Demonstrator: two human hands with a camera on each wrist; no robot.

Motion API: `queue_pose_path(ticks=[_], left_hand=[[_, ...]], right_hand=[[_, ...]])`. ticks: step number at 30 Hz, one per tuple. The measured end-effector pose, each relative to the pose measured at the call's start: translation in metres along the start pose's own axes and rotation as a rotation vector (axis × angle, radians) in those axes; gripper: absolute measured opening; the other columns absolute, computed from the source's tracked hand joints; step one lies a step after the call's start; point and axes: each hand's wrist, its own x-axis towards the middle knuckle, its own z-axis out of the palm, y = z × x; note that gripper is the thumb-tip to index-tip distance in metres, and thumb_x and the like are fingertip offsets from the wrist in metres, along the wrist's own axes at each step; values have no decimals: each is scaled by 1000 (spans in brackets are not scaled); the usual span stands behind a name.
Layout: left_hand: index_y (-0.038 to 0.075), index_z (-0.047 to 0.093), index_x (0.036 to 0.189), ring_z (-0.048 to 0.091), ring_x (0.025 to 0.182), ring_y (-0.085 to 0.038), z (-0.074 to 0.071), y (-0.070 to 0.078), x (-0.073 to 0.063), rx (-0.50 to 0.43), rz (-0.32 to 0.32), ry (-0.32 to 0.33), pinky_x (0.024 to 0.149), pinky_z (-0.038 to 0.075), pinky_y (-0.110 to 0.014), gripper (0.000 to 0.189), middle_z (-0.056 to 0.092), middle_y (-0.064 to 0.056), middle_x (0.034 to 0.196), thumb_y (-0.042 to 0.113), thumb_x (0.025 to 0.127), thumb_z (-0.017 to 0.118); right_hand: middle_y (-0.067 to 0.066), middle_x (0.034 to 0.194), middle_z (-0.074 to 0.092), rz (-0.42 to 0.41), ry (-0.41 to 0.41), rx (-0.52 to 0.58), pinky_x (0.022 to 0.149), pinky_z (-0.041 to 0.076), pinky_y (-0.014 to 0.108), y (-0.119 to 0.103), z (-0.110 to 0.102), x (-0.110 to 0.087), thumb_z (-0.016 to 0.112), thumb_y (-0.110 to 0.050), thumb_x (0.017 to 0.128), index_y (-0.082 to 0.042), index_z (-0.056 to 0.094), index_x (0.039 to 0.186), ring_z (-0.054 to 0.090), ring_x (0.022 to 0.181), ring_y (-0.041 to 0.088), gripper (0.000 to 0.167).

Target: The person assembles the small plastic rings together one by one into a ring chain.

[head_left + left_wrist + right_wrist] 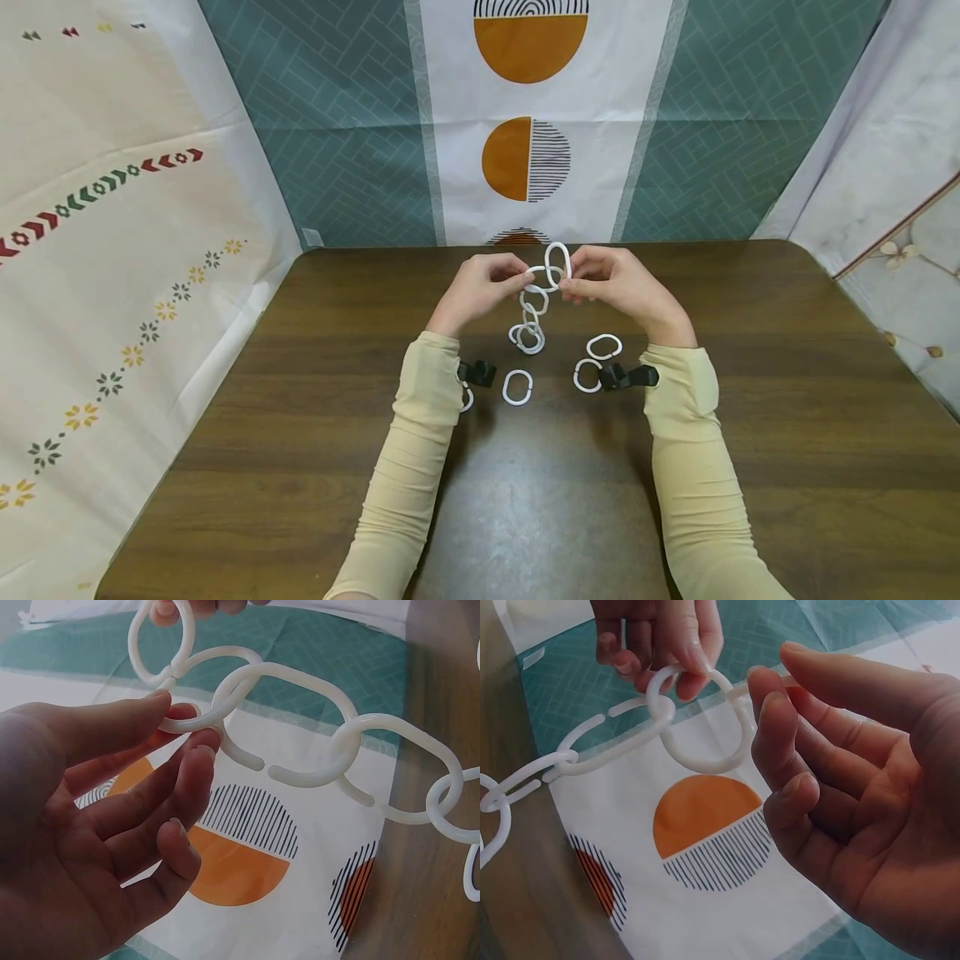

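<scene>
In the head view my left hand (480, 292) and right hand (626, 287) are raised close together over the far part of the table. Between thumb and fingers, my left hand (112, 780) pinches the upper link of a white plastic chain (307, 679). My right hand (862, 765) pinches another white link (567, 260), which passes through that upper link; in the right wrist view it is mostly hidden by the fingers. The lower links hang down, bunched near the tabletop. Small gaps show in some links in the left wrist view.
Loose white links lie on the wooden table (300, 467): one (517, 404) in the middle, two by the right wrist, the farther one (603, 336) among them. Another (470, 402) is partly hidden by the left forearm. A patterned cloth (345, 167) hangs behind the table.
</scene>
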Motion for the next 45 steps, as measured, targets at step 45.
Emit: queue_pose_path(ticks=[45], left_hand=[[7,72,98,62,73,-17,-4,2,-1,35,-2,-31,67,49,-25,15,68,-9,84,19,93,66]], right_hand=[[-3,74,66,65,33,-138,63,45,25,-1,-3,-2,64,-16,93,-2,62,94,60,70,9,14]])
